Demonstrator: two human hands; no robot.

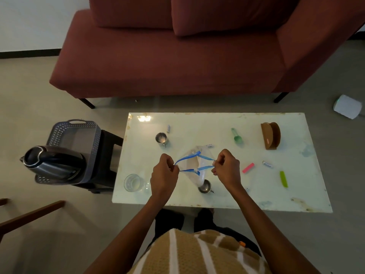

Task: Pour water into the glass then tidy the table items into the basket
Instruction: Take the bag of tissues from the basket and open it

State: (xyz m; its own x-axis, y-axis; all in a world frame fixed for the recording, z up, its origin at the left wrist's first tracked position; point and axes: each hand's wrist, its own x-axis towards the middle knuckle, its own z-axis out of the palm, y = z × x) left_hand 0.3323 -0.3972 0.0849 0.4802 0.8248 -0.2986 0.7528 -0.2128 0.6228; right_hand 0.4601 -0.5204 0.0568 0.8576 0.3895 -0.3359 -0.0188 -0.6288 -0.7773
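Observation:
Above the white table [276, 194] my left hand [164, 174] and my right hand [227, 168] each pinch one end of the blue zip rim of a clear plastic bag [192, 165], holding its mouth wide apart. The bag's bottom hangs over a small steel cup [205, 186]. A glass [133, 182] with water stands at the table's near left corner. The grey basket [79, 135] sits on a dark stool left of the table, and a black and steel kettle [53, 162] rests in its near end.
On the table lie a second steel cup [161, 138], a green scoop [236, 136], a brown wooden holder [270, 138], a pink piece [248, 168], a green clip [283, 179] and small silvery items [267, 164]. A maroon sofa [177, 62] stands behind.

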